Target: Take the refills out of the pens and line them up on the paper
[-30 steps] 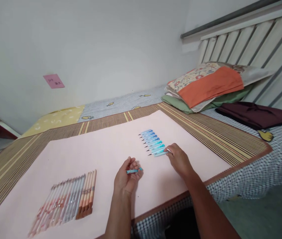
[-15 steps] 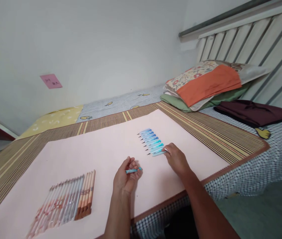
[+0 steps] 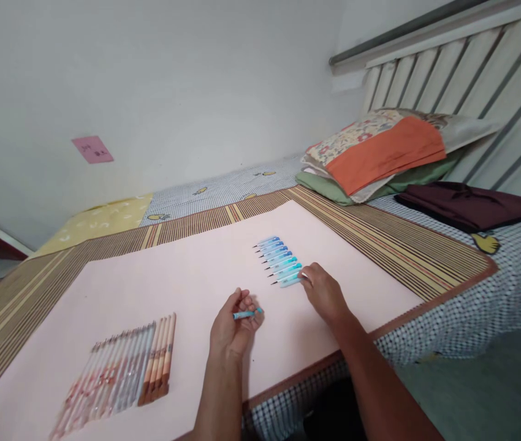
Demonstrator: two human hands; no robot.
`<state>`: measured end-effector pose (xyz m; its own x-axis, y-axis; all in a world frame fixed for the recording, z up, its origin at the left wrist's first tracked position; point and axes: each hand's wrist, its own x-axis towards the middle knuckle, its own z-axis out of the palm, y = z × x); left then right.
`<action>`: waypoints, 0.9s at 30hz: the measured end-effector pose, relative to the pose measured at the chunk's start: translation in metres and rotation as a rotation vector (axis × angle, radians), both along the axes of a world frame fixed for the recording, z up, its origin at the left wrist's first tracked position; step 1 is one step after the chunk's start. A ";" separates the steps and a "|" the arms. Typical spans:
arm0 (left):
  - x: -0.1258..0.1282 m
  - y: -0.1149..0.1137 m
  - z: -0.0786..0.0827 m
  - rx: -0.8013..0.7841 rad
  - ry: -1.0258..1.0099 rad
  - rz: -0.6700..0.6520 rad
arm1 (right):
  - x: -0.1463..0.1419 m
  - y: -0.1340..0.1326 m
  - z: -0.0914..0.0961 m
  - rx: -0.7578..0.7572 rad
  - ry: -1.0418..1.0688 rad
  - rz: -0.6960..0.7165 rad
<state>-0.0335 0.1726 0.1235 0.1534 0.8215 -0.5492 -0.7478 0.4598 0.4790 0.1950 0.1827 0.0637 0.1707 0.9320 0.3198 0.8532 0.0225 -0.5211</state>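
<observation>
My left hand rests palm up over the pale pink sheet, its curled fingers holding a light-blue pen. To its upper right lies a neat row of blue and turquoise pens, dark tips pointing left. At the near end of that row, my right hand pinches the right end of a pale turquoise pen, which lies beside the others. The fingers cover that end, and I cannot tell whether the pen touches the sheet.
Several slim pens and brown-and-cream pens lie side by side at lower left. A striped mat lies under the sheet. Folded pillows and a maroon cloth item sit at the back right, near a white slatted headboard.
The pinched pen has shifted slightly up, closer to the row, with my right hand. My left hand stays nearly still with its pen.
</observation>
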 end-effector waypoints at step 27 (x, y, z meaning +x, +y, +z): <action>-0.003 0.001 -0.002 0.005 -0.018 0.004 | 0.000 -0.006 0.009 -0.131 1.125 0.150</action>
<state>-0.0362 0.1738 0.1214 0.1601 0.8246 -0.5425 -0.7582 0.4547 0.4673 0.1952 0.1764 0.0726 0.1831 0.9821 -0.0448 -0.1050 -0.0258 -0.9941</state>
